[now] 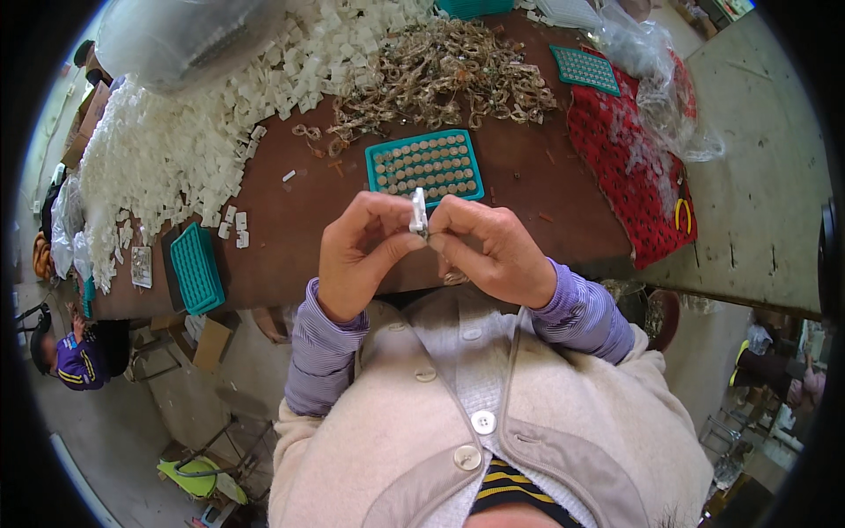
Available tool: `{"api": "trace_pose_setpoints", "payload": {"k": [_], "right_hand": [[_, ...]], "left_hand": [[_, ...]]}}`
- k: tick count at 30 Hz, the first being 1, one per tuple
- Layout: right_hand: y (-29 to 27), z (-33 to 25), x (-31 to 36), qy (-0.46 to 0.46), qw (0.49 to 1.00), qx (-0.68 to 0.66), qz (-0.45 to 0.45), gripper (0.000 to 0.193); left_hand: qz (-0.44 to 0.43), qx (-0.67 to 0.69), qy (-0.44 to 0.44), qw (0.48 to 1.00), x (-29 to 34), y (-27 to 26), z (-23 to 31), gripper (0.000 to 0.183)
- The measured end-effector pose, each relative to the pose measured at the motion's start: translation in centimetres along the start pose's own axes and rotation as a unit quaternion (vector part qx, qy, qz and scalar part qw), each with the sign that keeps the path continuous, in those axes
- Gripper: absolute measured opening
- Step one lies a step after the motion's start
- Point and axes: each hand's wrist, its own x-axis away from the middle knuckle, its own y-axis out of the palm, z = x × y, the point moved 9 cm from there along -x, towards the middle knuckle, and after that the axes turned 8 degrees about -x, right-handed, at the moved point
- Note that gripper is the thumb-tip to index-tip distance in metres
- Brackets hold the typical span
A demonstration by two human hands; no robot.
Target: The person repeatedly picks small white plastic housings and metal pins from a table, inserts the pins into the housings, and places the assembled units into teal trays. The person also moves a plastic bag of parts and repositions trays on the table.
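Note:
Close in front of my chest, my left hand (363,253) pinches a small white plastic casing (418,211) upright between thumb and fingers. My right hand (495,251) meets it at the casing's lower end, thumb and forefinger pressed together. What the right fingertips grip there is too small and covered to make out. Just beyond my hands lies a teal tray (370,167) with rows of round, coin-like pieces. A large heap of white plastic casings (167,150) covers the table's left side. Brownish bundles of thin wire (449,75) are piled behind the tray.
An unfilled teal tray (195,271) lies at the table's left front edge, another teal tray (584,69) at the back right. Red patterned cloth (607,158) holds yellow-handled pliers (683,216) and a clear plastic bag (651,84). Another person (77,363) is at far left.

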Motion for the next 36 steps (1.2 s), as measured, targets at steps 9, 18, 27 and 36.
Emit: {"api": "trace_pose_setpoints", "payload": {"k": [9,18,27,36], "right_hand": [[0.5,-3.3,1.2,-0.161,0.95,0.259,-0.068,0.022],[-1.1,-3.4,2.5,-0.195,0.911,0.346,0.113,0.018],[-2.3,-1.6,3.9,-0.183,0.934,0.263,0.156,0.014],[-2.0,-2.4,5.3,-0.272,0.872,0.39,0.113,0.014]], "left_hand": [[-0.01,-0.274,0.075,0.959,1.2,1.0,2.7,0.026],[0.086,0.026,-0.138,0.986,2.0,2.7,-2.1,0.023],[0.075,0.211,-0.205,0.953,2.8,3.4,-5.5,0.028],[0.04,0.12,-0.208,0.97,3.1,6.2,-6.3,0.022]]}}
